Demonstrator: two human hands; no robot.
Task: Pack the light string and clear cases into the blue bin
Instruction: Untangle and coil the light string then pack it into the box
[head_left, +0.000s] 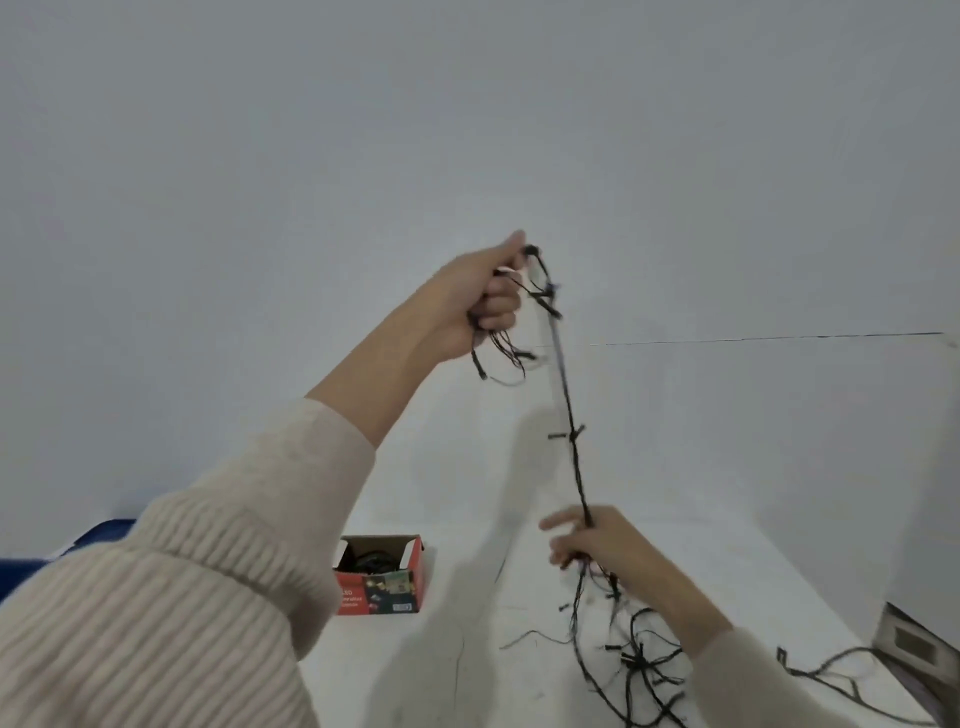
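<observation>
A dark light string (570, 434) with small bulbs runs taut between my two hands. My left hand (485, 299) is raised high in front of the wall and grips a bunch of gathered loops of the string. My right hand (589, 540) sits lower, just above the white table (727, 545), and pinches the string with its fingers. Below my right hand the rest of the string lies in a loose tangle (641, 665) on the table. A blue edge (98, 535) shows at the far left behind my left sleeve.
An open red cardboard box (382, 574) with dark coiled contents stands on the table left of centre. A dark cable (841, 670) trails toward a grey object (914, 639) at the right edge. A plain wall rises behind the table.
</observation>
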